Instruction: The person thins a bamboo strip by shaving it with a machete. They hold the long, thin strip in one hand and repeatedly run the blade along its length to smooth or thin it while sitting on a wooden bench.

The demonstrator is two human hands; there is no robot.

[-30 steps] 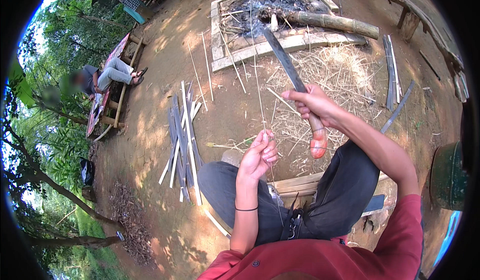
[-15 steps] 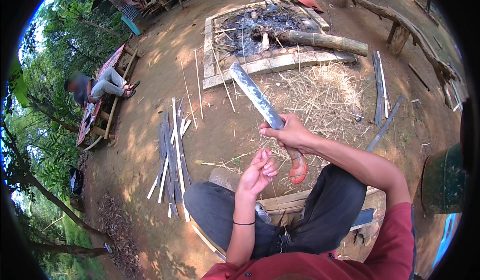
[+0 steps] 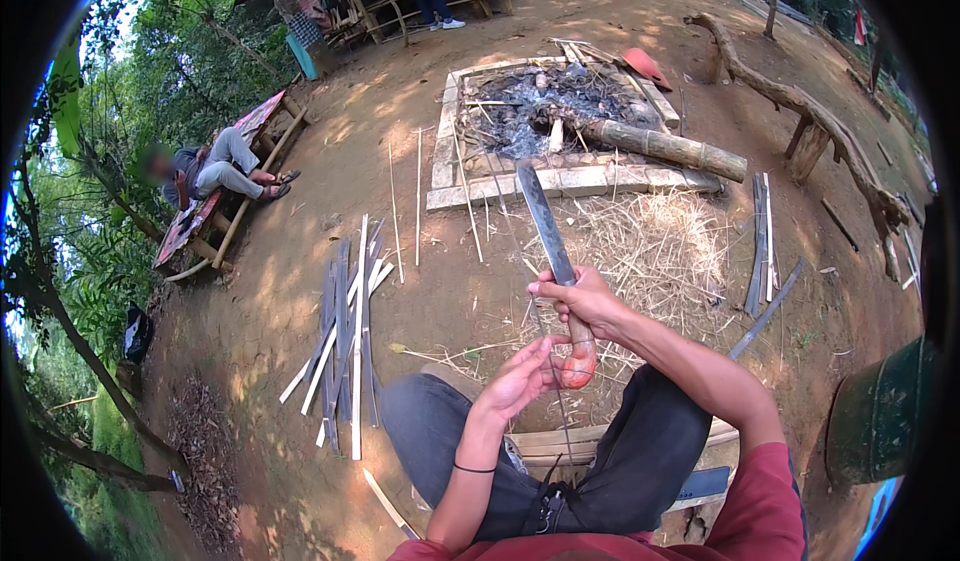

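A long machete [image 3: 545, 223] with a grey blade and a curved wooden handle is in my right hand [image 3: 588, 299]. My fingers are closed around it near the base of the blade, which points up and away from me. The handle's reddish knob [image 3: 578, 372] hangs below that hand. Lower and to the left, my left hand [image 3: 515, 379] has its fingers curled loosely at a thin dark strip [image 3: 565, 416], probably split bamboo. The strip runs from my lap up past my right thumb, beside the blade.
Bamboo slats [image 3: 357, 336] lie piled on the ground at left. Ahead are pale shavings [image 3: 665, 251] and a smoking fire pit with a stone border [image 3: 560, 183]. A person [image 3: 215, 166] sits on a bench at left. A dark green drum [image 3: 872, 416] stands at right.
The machete has turned more upright, showing its blade narrower. My right hand has shifted slightly down, and my left hand's fingers have loosened and moved closer to the handle. The view has tilted upward.
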